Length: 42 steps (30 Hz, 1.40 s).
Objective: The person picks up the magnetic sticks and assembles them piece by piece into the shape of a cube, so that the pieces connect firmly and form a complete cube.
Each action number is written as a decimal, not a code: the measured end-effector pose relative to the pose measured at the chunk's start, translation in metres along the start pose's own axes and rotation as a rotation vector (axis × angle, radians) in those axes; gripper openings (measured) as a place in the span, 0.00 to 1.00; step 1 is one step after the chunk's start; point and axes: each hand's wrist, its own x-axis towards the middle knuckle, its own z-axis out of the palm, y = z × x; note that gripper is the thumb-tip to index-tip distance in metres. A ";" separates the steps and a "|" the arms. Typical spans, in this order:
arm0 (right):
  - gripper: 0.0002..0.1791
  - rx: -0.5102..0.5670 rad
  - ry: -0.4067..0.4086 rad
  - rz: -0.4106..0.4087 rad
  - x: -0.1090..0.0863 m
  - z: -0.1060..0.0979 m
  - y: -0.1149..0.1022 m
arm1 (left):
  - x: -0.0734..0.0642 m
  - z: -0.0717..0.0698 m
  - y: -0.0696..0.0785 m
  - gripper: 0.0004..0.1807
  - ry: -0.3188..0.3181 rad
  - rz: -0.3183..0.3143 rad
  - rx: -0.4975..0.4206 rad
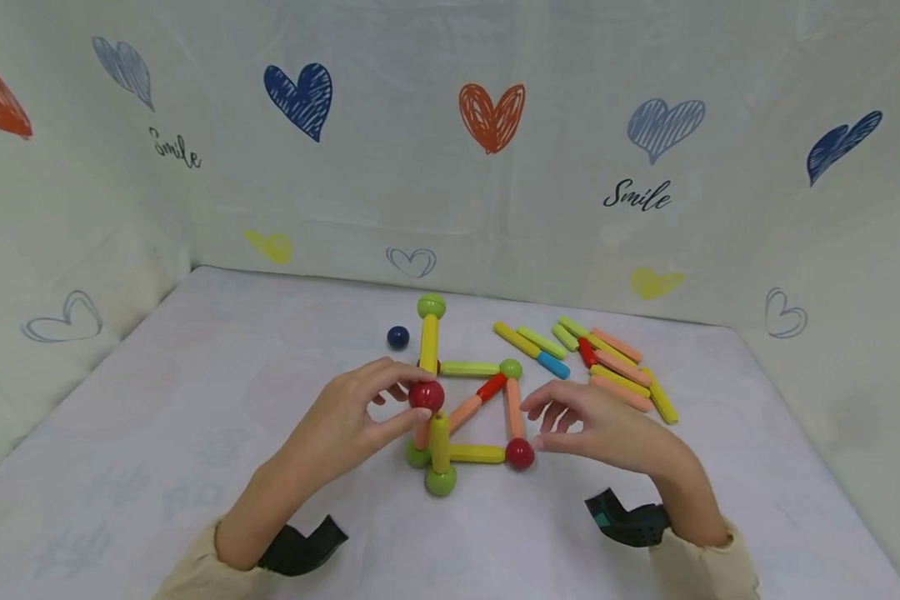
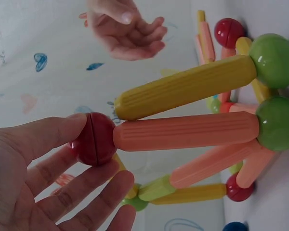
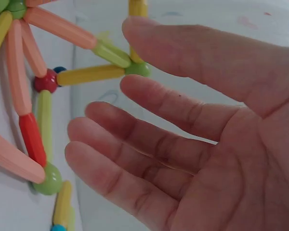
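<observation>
My left hand (image 1: 348, 408) pinches a shiny red ball (image 1: 427, 397) between thumb and fingers. In the left wrist view an orange stick (image 2: 188, 131) joins this ball to a green ball (image 2: 279, 122) near the table. Beside it a yellow stick (image 2: 188, 86) rises from another green ball (image 2: 273, 60); whether its upper end touches the red ball I cannot tell. The frame of sticks and balls includes a far yellow upright (image 1: 429, 342) topped by a green ball (image 1: 431, 306). My right hand (image 1: 607, 421) hovers beside the lower red ball (image 1: 520, 454), fingers loosely bent and holding nothing.
Loose sticks (image 1: 540, 342) in yellow, green and blue lie behind my right hand. A bigger pile of sticks (image 1: 618, 367) is farther right. A dark blue ball (image 1: 398, 337) sits left of the frame on the white table (image 1: 270, 333). A printed cloth hangs behind.
</observation>
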 end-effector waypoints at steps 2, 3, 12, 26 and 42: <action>0.23 -0.014 -0.078 0.026 0.009 0.013 -0.006 | 0.000 0.000 0.000 0.21 -0.002 -0.002 0.000; 0.25 -0.010 -0.108 0.037 0.014 0.021 -0.009 | 0.000 0.000 0.000 0.21 -0.001 -0.002 -0.001; 0.26 -0.076 -0.014 0.090 0.046 0.081 -0.021 | -0.001 0.002 -0.003 0.21 0.021 0.048 -0.009; 0.17 -0.110 -0.023 0.186 0.051 0.102 -0.025 | 0.000 0.001 0.000 0.21 0.011 0.023 -0.006; 0.10 -0.071 0.136 0.056 0.029 0.053 -0.029 | 0.001 0.010 -0.004 0.19 -0.055 0.052 -0.199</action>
